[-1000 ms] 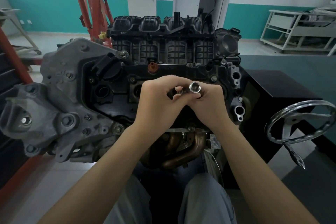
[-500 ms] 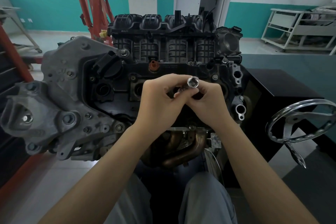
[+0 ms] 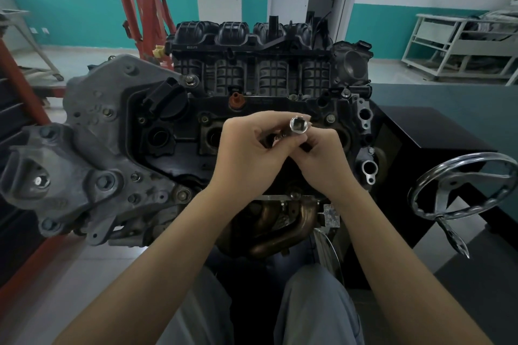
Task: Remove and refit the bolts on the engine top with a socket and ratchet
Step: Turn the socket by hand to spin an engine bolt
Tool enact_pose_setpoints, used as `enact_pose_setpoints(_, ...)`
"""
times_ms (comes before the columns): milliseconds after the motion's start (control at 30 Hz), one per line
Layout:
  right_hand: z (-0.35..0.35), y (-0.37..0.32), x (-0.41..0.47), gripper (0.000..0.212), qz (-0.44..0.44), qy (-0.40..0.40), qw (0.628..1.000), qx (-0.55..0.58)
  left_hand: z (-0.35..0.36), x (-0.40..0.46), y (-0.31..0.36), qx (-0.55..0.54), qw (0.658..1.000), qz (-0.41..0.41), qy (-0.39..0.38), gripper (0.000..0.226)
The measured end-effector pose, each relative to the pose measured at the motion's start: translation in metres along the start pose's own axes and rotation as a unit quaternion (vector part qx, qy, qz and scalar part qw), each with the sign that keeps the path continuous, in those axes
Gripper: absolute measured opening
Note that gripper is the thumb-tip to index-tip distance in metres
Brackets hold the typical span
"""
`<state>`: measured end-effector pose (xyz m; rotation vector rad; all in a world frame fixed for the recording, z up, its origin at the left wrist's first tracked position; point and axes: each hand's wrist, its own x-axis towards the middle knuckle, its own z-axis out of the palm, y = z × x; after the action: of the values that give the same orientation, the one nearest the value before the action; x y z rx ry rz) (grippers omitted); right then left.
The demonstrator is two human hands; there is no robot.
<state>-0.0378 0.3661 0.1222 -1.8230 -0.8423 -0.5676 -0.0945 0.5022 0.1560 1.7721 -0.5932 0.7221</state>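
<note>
we take the engine [image 3: 196, 148] as our landmark. our left hand [image 3: 246, 154] and right hand [image 3: 322, 159] meet just above its top, at the middle, with the socket [image 3: 299, 124] between them, open end toward us. the intake manifold [image 3: 252, 56] sits along its far side. the handwheel [image 3: 462, 185] stands to its right, the hoist [image 3: 140, 3] behind its left. our knees [image 3: 314, 302] lie below its near edge.

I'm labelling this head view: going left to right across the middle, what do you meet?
Grey engine bracket → black oil filler cap → left hand → socket → right hand → chrome handwheel.
</note>
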Motion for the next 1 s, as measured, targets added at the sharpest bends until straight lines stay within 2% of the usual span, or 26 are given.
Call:
enact_pose_setpoints(100,0.0012,0.0005,-0.0004,0.023,0.017,0.033,0.999,0.005,-0.0021,0.0005,0.001,-0.033,0.999,-0.005,-0.034,0.028)
enact_pose_setpoints(300,0.0017,0.0003,0.0019,0.015,0.02,0.032,0.999,-0.002,-0.0008,-0.0002,-0.0011,0.05,0.998,0.006,0.033,0.022)
enact_pose_setpoints(367,0.0006,-0.0015,0.0016,0.02,0.01,0.009,1.0,0.009,-0.0005,-0.0008,-0.0011,0.026,0.999,0.008,0.02,0.025)
enact_pose_setpoints(500,-0.0007,-0.0002,0.0007,0.025,0.021,-0.006,1.0,0.01,-0.0016,0.0004,0.0004,-0.05,0.997,-0.009,-0.054,0.027)
enact_pose_setpoints(567,-0.0004,0.0014,0.0008,0.022,0.026,0.008,1.0,0.008,-0.0001,0.001,0.0014,0.007,0.999,0.005,-0.041,0.022)
enact_pose_setpoints(633,0.0009,0.0021,0.0018,0.02,0.014,0.023,1.0,0.011,0.0016,0.0015,0.0026,0.085,0.996,0.038,0.014,0.018)
enact_pose_setpoints(700,0.002,0.0005,0.0022,0.021,0.004,0.03,0.999,0.019,0.0025,0.0016,0.0022,0.107,0.991,0.061,0.042,0.016)
enact_pose_setpoints(800,0.0002,-0.0009,0.0026,0.025,0.009,0.003,1.0,0.026,0.002,0.0011,0.0011,0.067,0.996,0.044,0.026,0.02)
enact_pose_setpoints(933,-0.0012,0.0002,0.0018,0.029,0.031,-0.005,0.999,0.029,-0.0001,0.0004,0.0003,-0.053,0.998,0.0,-0.045,0.026)
enact_pose_setpoints(1000,-0.0004,0.0008,0.0017,0.031,0.036,0.008,0.999,0.033,0.0001,0.0013,0.0006,-0.024,0.998,-0.002,-0.05,0.025)
